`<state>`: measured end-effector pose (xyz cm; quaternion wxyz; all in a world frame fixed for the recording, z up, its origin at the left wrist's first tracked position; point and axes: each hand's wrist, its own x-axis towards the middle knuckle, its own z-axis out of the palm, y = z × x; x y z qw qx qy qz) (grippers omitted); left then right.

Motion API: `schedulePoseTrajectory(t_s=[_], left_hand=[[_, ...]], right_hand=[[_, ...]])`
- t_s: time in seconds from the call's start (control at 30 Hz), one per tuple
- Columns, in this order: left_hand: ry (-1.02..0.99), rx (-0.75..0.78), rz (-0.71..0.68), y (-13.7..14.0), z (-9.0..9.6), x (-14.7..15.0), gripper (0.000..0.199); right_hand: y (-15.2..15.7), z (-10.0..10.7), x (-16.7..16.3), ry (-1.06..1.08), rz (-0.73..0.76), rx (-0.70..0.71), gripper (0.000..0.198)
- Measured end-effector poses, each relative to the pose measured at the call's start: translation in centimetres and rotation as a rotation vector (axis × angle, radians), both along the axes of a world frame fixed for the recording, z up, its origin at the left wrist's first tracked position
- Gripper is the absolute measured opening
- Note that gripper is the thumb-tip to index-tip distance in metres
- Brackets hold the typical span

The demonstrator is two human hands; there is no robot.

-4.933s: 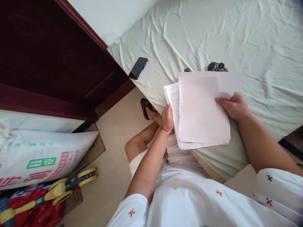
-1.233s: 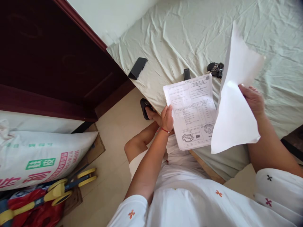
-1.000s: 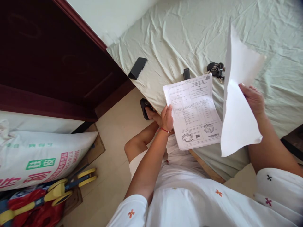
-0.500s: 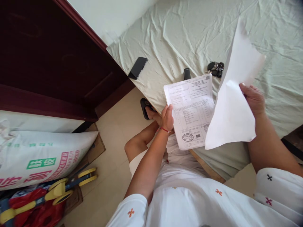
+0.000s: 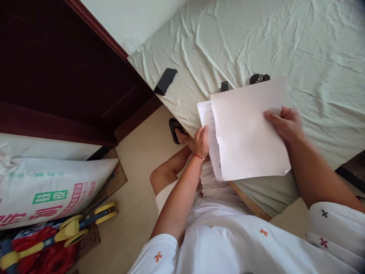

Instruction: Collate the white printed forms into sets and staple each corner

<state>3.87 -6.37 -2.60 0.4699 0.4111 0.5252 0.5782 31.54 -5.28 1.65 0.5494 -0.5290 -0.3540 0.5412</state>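
Pages [image 5: 210, 118], printed, sit over the edge of the bed [image 5: 319, 64], pinched by the left hand [image 5: 202, 141]. I see the right hand [image 5: 286, 125] pinching a blank sheet [image 5: 251, 137] that mostly covers them. A slack left grip could spill pages floorward; a hard right pull could crease the sheet.

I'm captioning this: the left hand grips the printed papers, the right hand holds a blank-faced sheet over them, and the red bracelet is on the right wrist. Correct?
Not quite: the head view shows the red bracelet on the left wrist, not the right. The rest stands: the left hand grips the printed papers, and the right hand holds a blank-faced sheet over them.
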Motion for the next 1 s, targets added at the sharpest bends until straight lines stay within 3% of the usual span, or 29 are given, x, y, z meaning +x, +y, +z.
schedulePoseTrajectory(t_s=[0.23,0.43,0.6,0.8,1.0], left_hand=[[0.074,-0.007,0.061,0.1,-0.4,-0.1,0.044],[0.027,0.025,0.006,-0.1,0.0,0.2,0.049],[0.008,0.042,-0.015,-0.2,0.3,0.2,0.051],[0.001,0.032,-0.027,-0.2,0.3,0.1,0.053],[-0.084,0.038,-0.067,-0.3,-0.1,0.3,0.046]], right_hand=[[0.1,-1.2,-0.1,-0.072,0.095,-0.001,0.028],[-0.3,-1.4,-0.5,-0.152,0.146,0.072,0.020],[-0.5,-1.6,-1.2,-0.182,0.105,0.047,0.018],[-0.6,-1.6,-1.4,-0.249,0.127,0.121,0.019],[-0.5,-1.2,-1.7,-0.183,0.081,0.058,0.015]])
